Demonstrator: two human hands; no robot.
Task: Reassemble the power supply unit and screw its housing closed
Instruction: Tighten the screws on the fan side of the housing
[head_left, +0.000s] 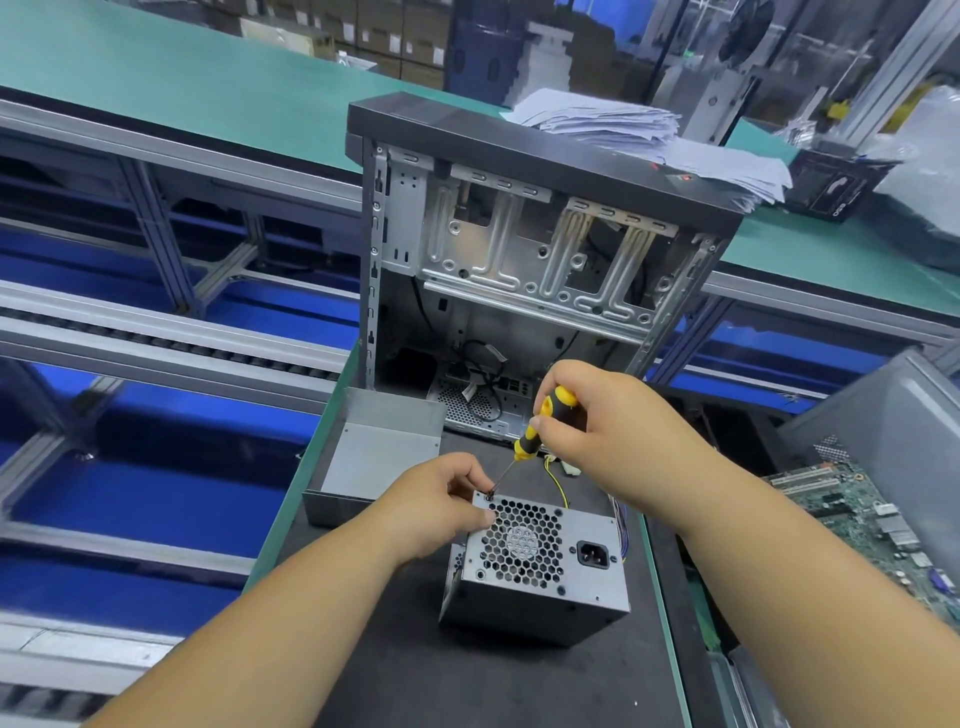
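The grey power supply unit (540, 571) stands on the dark mat, its honeycomb fan grille and power socket facing up. My left hand (441, 504) grips the unit's upper left corner, thumb on the grille. My right hand (602, 421) holds a yellow-and-black screwdriver (540, 421) tilted down to the left. Its tip rests on a screw at the unit's top left corner (491, 493). Yellow and coloured wires (558, 480) trail out behind the unit.
An open computer case (530, 249) stands upright just behind, cables inside. A grey metal cover (374, 457) lies to the left. A motherboard (872, 519) and another case panel (893, 415) sit at the right. Stacked papers (649, 135) lie on the green bench behind.
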